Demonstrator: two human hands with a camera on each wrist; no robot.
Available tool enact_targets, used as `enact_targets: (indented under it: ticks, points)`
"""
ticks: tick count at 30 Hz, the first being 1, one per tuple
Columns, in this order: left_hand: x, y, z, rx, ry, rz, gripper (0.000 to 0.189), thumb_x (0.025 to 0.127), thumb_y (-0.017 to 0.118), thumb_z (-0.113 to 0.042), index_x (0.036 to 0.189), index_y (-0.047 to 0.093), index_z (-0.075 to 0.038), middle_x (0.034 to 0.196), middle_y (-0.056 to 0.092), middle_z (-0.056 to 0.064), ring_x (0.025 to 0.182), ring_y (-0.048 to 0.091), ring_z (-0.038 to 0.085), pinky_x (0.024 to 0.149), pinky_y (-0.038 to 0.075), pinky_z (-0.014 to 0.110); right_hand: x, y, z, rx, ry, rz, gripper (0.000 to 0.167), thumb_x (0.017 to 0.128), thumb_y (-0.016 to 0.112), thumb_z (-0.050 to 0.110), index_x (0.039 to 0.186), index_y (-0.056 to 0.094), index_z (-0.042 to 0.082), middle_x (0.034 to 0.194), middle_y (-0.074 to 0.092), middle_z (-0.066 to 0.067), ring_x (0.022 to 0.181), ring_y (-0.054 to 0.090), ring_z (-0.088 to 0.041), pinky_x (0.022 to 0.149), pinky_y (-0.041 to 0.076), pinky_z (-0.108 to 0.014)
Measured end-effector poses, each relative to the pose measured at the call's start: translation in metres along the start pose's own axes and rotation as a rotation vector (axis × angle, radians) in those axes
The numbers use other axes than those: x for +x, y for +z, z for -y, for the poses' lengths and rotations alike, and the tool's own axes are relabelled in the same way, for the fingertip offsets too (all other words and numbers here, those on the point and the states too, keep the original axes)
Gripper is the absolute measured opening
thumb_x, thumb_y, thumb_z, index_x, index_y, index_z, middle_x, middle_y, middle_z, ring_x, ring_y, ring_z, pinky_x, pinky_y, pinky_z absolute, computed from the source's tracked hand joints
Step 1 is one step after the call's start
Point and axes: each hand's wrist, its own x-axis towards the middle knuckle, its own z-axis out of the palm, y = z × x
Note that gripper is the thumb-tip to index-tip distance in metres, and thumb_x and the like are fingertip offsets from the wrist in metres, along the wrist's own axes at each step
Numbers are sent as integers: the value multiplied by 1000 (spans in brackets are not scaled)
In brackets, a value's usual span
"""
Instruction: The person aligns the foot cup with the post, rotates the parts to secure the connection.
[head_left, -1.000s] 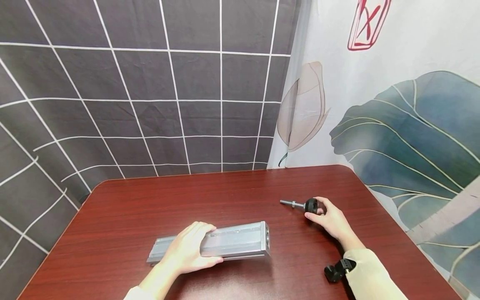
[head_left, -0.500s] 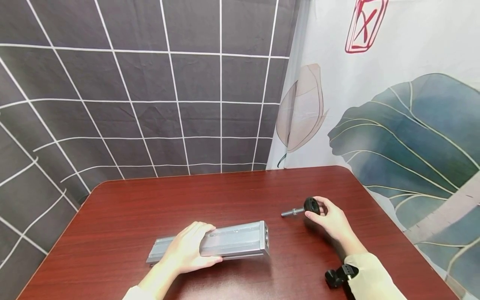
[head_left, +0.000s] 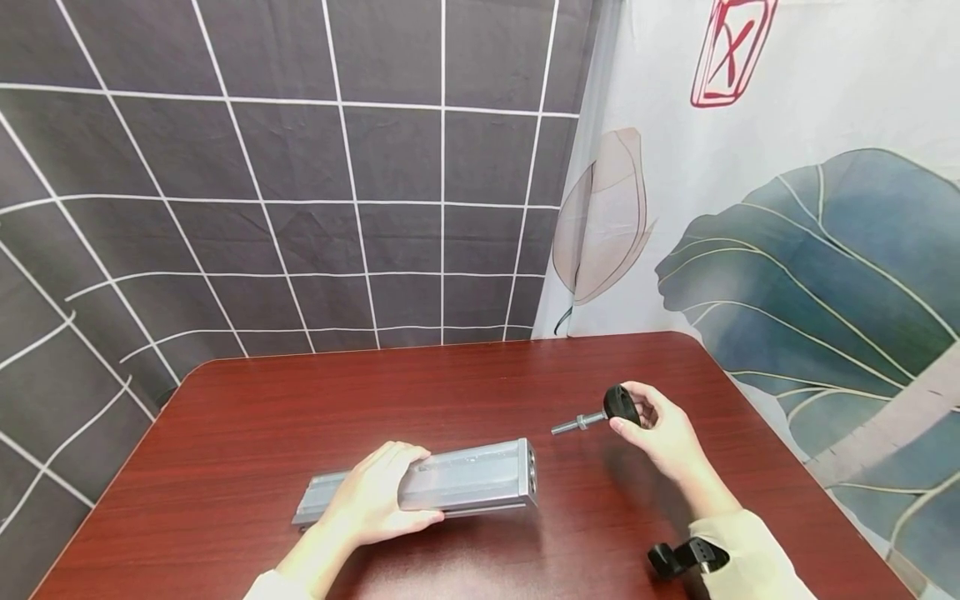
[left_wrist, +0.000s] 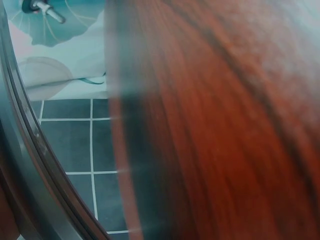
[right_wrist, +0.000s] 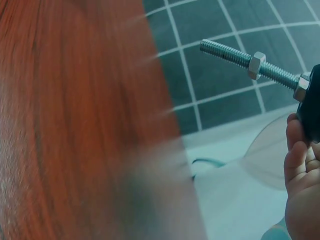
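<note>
A silver aluminium profile (head_left: 480, 477) lies on the table, its open end facing right. My left hand (head_left: 373, 498) grips it near the middle, thumb along the near side and fingers over the far side. In the left wrist view the profile's grooved side (left_wrist: 37, 145) curves down the left edge. Above the table, right of the profile, my right hand (head_left: 663, 429) holds a levelling foot (head_left: 619, 402) by its round black base. Its threaded rod (right_wrist: 225, 52) points left, apart from the profile. A hex nut (right_wrist: 257, 65) sits partway along the rod, another against the base.
The reddish-brown table (head_left: 420, 392) has its far edge against a dark grid-patterned curtain (head_left: 397, 233). A pale curtain with leaf prints (head_left: 810, 267) hangs at the right. A black wrist mount (head_left: 686, 557) is strapped at the right sleeve.
My right hand has tilted the levelling foot and lifted it slightly, so its black base faces more toward the camera and the rod tip points lower left. The left hand and profile stay nearly still.
</note>
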Motion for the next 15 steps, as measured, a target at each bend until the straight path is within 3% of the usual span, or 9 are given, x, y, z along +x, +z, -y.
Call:
enact_targets:
  ticks: [9,15]
  points:
    - [-1,0,0,4,8,-21,63,57,81,-50,104,60,-14,94,60,-7,86,55,9,76,45,28,-7,0,27,167,-114,-17,48,74,68,-9,119,53,-6,90,58,8,81,54,-4,72,43,-12]
    - [-1,1,0,-4,10,-48,65,54,83,-48,103,60,-13,94,59,-7,86,55,10,76,45,28,-13,-3,45,370,-227,-28,55,70,62,-20,115,61,12,88,61,4,78,55,-7,69,44,-13]
